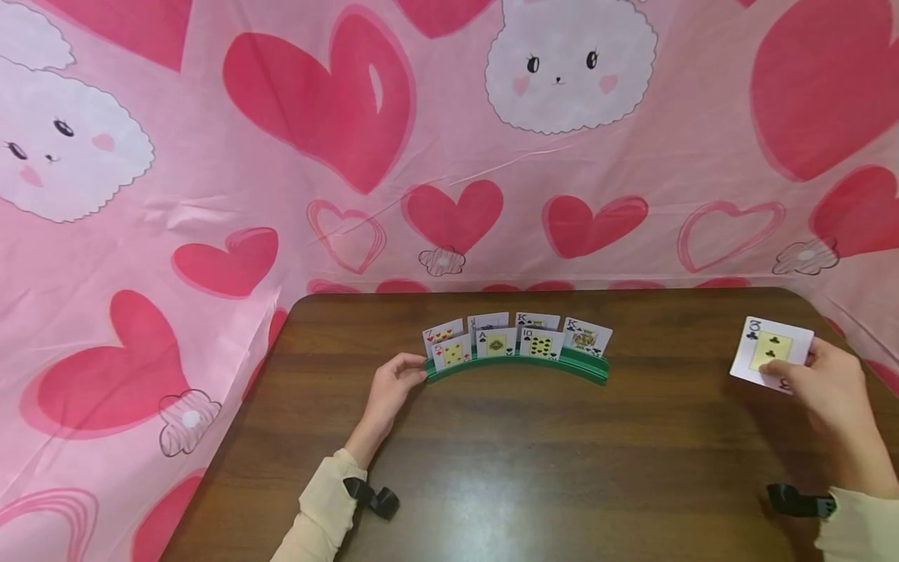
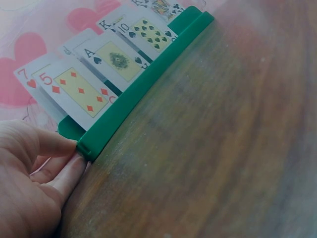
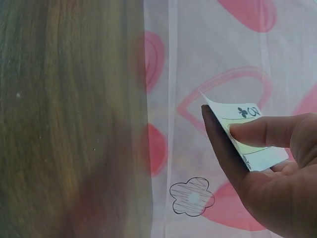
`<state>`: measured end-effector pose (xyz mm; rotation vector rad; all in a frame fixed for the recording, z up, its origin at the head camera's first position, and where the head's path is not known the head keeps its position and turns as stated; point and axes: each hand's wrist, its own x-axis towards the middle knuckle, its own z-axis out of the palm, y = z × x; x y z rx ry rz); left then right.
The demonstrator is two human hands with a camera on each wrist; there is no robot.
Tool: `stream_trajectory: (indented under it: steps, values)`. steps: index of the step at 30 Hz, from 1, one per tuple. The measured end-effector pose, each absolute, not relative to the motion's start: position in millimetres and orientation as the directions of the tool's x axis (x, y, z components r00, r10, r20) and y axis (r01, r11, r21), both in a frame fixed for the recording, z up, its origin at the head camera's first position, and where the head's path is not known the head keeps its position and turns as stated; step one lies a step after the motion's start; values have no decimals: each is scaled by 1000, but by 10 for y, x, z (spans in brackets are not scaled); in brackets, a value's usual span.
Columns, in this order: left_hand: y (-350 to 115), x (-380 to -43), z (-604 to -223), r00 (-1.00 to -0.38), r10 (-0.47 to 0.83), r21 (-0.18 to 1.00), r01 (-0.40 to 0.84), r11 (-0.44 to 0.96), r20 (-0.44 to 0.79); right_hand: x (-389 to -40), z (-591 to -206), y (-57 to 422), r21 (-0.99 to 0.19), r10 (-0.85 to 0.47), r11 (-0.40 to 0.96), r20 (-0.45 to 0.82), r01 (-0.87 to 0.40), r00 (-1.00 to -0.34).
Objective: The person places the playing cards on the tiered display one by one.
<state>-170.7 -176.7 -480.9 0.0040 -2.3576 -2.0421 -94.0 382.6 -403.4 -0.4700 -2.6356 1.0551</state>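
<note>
A curved green card holder stands on the table with playing cards upright in two rows. Its front row shows the five of diamonds, the ace of spades and the ten of spades. Behind these are the seven of hearts, two kings and a card mostly hidden. My left hand pinches the holder's left end between thumb and fingers. Off to the right, my right hand holds a three of clubs above the table, thumb on its face and fingers behind.
The brown wooden table has a far edge close behind the holder. A pink cloth with hearts and white animal faces hangs behind and at the left side. Black straps sit on both wrists.
</note>
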Motion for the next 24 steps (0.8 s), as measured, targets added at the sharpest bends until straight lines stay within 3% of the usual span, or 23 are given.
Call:
stream_trajectory:
  steps: [15,24]
  values:
    - [-1768,-1712,-4795,-1000,-16,990,-2,144,1,-911,-4000,3735,-784,414,597,117,172,-903]
    - [-1714,-1513,-4436,-1000,9,987,5,162,4,-942,-3975,3637,-815,374,567,126,119,-919]
